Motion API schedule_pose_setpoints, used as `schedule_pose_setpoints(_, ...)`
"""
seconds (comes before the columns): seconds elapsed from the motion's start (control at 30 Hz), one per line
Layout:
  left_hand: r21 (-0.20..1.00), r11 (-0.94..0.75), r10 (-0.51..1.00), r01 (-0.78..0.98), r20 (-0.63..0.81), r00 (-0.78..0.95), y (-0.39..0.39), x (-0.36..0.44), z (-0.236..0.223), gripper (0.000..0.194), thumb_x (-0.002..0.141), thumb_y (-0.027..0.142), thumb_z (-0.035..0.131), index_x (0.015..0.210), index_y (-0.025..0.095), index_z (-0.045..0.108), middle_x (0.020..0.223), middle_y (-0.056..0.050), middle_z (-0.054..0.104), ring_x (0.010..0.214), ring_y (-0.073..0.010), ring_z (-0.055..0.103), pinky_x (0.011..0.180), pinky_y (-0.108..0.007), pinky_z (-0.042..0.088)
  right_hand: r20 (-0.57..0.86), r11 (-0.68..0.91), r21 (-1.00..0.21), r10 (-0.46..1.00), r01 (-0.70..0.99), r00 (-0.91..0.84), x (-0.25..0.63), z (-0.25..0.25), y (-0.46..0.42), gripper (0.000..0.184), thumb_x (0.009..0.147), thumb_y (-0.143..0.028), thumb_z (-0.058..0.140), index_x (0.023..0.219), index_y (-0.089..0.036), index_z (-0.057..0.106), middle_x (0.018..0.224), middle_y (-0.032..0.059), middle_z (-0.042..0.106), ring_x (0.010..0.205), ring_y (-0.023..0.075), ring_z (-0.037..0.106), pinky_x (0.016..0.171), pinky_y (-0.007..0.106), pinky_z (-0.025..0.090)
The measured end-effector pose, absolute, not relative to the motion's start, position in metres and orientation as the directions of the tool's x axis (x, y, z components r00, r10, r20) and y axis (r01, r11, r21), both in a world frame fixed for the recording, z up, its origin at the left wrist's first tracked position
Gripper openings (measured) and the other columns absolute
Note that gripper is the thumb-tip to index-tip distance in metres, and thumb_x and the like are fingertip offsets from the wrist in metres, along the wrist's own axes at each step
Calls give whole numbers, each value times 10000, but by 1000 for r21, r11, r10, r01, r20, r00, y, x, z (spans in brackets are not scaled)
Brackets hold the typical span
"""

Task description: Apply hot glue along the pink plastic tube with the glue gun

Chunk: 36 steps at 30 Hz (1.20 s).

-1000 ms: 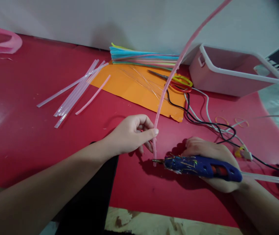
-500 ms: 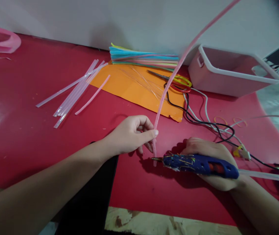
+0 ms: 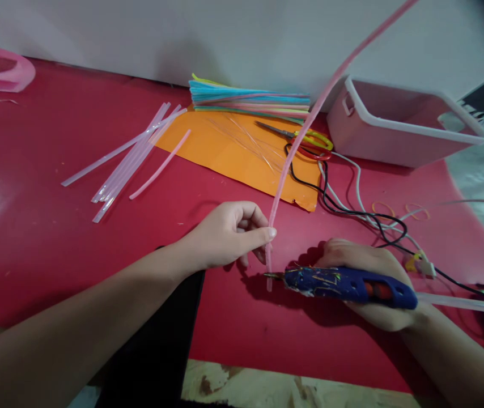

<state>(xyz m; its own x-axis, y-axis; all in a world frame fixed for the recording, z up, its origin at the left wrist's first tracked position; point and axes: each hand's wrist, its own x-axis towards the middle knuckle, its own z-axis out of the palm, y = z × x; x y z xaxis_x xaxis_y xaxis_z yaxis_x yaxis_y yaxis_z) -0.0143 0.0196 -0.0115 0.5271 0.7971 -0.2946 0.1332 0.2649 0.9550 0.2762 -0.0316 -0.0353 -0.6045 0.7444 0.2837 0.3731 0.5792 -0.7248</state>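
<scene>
Between thumb and fingers, my left hand pinches a long pink pipe cleaner near its lower end. The stem rises and bends away to the upper right, out of view. My right hand is wrapped round a blue hot glue gun smeared with dried glue. A clear glue stick juts from the gun's back. The metal nozzle lies across the pipe cleaner's lower end, just below my left fingers; whether it touches is hard to tell.
Glue sticks and a short pink pipe cleaner lie left. Behind are an orange sheet, scissors and a bundle of coloured pipe cleaners. Cables run near a pink bin. Pink ribbon sits far left.
Almost nothing differs. My right hand and the glue gun have shifted very slightly to the right, and the pinched pipe cleaner has moved a touch with them.
</scene>
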Motion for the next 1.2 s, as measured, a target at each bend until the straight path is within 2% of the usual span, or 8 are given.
schedule_pose_setpoints(0.23,952,294,794,86,-293,533,20,-14,-10,218,865,225,800,787,188,599,668,-37,771,542,-133,716,391,-156,460,310,580,-726,755,369,-578,270,-27,-30,333,1027,-552,603,991,-250,736,738,54,731,582,199,637,527,360,478)
schedule_pose_setpoints(0.37,951,304,783,61,-287,552,20,-13,-9,203,876,195,790,766,178,620,677,-31,771,550,-117,709,426,-159,490,304,582,-723,752,372,-585,268,-25,-29,384,1044,-597,561,990,-258,734,737,51,735,595,198,659,525,347,485)
schedule_pose_setpoints(0.57,947,321,771,34,-281,572,20,-13,-9,205,871,154,797,747,172,634,675,-18,772,556,-94,699,447,-142,503,303,578,-725,755,374,-581,270,-27,-29,371,1043,-576,574,979,-248,733,747,49,739,598,188,662,537,330,491)
schedule_pose_setpoints(0.87,945,325,773,31,-285,566,20,-14,-9,225,832,167,843,738,168,639,669,-16,776,550,-107,712,459,-157,509,287,578,-715,755,393,-589,275,-32,-32,386,1052,-590,549,1021,-245,721,776,52,725,629,194,661,556,338,492)
schedule_pose_setpoints(1.2,945,321,772,63,-299,561,20,-14,-6,219,875,126,775,725,174,622,659,-4,770,529,-90,700,459,-150,500,272,542,-754,772,372,-574,276,-32,-32,377,1026,-579,594,1009,-237,751,781,68,732,643,204,663,590,344,500)
